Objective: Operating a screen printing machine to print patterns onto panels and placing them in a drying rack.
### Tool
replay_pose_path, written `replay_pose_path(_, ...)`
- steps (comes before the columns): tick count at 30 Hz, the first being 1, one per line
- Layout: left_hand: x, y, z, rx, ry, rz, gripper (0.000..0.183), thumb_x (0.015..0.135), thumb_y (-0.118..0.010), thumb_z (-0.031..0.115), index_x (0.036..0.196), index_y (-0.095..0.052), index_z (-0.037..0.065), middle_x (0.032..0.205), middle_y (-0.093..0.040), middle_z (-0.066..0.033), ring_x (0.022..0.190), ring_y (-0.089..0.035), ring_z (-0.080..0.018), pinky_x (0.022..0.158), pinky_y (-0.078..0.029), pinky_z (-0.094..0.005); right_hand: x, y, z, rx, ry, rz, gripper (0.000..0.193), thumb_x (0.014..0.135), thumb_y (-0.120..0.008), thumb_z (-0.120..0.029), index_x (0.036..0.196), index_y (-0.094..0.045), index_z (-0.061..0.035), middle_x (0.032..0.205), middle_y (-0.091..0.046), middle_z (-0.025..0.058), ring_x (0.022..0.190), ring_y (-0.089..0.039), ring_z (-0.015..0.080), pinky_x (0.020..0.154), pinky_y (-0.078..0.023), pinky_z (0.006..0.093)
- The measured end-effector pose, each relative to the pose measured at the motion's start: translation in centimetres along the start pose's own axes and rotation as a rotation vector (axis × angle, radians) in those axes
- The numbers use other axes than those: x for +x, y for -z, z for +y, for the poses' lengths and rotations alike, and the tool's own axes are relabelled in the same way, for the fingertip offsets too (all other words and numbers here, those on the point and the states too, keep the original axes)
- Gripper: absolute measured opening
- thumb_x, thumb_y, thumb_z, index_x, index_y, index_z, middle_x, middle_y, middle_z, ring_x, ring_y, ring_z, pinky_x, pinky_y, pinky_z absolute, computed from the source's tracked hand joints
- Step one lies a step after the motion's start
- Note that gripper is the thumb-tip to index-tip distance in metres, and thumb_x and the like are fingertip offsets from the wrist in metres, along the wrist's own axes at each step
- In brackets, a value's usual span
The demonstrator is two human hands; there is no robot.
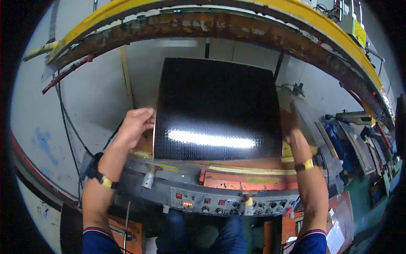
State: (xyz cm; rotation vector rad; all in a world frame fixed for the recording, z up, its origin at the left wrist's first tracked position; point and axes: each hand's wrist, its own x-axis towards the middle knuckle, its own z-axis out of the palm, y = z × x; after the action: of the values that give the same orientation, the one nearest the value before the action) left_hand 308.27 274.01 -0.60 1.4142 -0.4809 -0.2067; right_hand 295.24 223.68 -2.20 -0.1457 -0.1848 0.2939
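Observation:
A large black rectangular panel (215, 101) with a glossy, finely ribbed surface and a thin pale border fills the middle of the view. A bright band of light reflects across its lower part. My left hand (137, 120) is closed at the panel's left edge, thumb and fingers pinched together there. At the opposite edge is my right hand (294, 131), smeared by motion, so its grip does not show clearly. The panel's lower edge is just above the machine's front ledge, and whether it touches anything there is hard to tell.
A control panel (228, 203) with knobs and red switches runs along the machine's front, below an orange bar (249, 182). Overhead arches a rusty beam (203, 25) with a yellow rail (287, 10). Flat boards (359, 148) lean at the right. Black cables (65, 110) hang at the left.

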Motion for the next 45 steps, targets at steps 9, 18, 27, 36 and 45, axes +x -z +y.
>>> replay_pose_path(9, -11.0, 1.7, 6.0, 0.602, 0.089, -0.174, 0.041, 0.087, -0.046, 0.002, 0.127, -0.046, -0.004, 0.082, -0.062, -0.0052, 0.073, -0.061, -0.0137, 0.069, -0.052, -0.0261, -11.5, -4.5, 19.8, -1.303, 0.905, 0.275, 0.074, 0.095, -0.029, -0.056, 0.14, -0.027, 0.0029, 0.144, -0.033, 0.0151, 0.133, -0.032, 0.0264, 0.111, -0.021, 0.0383)
replay_pose_path(18, -18.9, 3.2, 5.5, 0.337, -0.009, -0.093, 0.047, 0.084, -0.048, -0.003, 0.131, -0.042, -0.001, 0.09, -0.058, -0.0061, 0.085, -0.059, -0.0136, 0.077, -0.049, -0.0264, -18.6, -5.0, 29.9, -1.841, 1.236, 0.392, 0.074, 0.093, -0.037, -0.05, 0.138, -0.029, 0.0075, 0.139, -0.035, 0.0203, 0.131, -0.032, 0.03, 0.11, -0.019, 0.0381)
replay_pose_path(27, -21.4, 3.6, 7.5, -0.159, -0.36, 0.201, 0.039, 0.093, -0.051, 0.031, 0.113, -0.055, -0.003, 0.108, -0.059, -0.0125, 0.106, -0.057, -0.0255, 0.095, -0.044, -0.0387, -19.5, -8.2, 29.3, -2.323, 1.428, 0.377, 0.058, 0.095, -0.033, -0.037, 0.13, -0.043, 0.0088, 0.13, -0.046, 0.0246, 0.119, -0.046, 0.0341, 0.101, -0.033, 0.0403)
replay_pose_path(36, -9.7, 2.6, 1.8, -0.401, -0.233, -0.124, 0.044, 0.093, -0.049, 0.026, 0.128, -0.047, -0.001, 0.125, -0.054, -0.0139, 0.114, -0.052, -0.0228, 0.099, -0.04, -0.0351, -13.6, -7.0, 19.1, -1.287, 0.752, 0.303, 0.067, 0.097, -0.029, -0.049, 0.131, -0.043, 0.0071, 0.131, -0.05, 0.0172, 0.122, -0.046, 0.0249, 0.105, -0.031, 0.0337)
replay_pose_path(45, 5.9, 0.3, -3.6, -0.152, 0.022, -0.221, 0.043, 0.087, -0.056, 0.008, 0.128, -0.047, -0.003, 0.122, -0.055, -0.0124, 0.114, -0.051, -0.0207, 0.095, -0.042, -0.031, -7.7, -1.2, 3.7, -1.773, 0.841, 0.846, 0.024, 0.088, -0.053, -0.016, 0.095, -0.066, 0.0036, 0.096, -0.065, 0.0071, 0.085, -0.056, 0.0158, 0.077, -0.043, 0.0295)
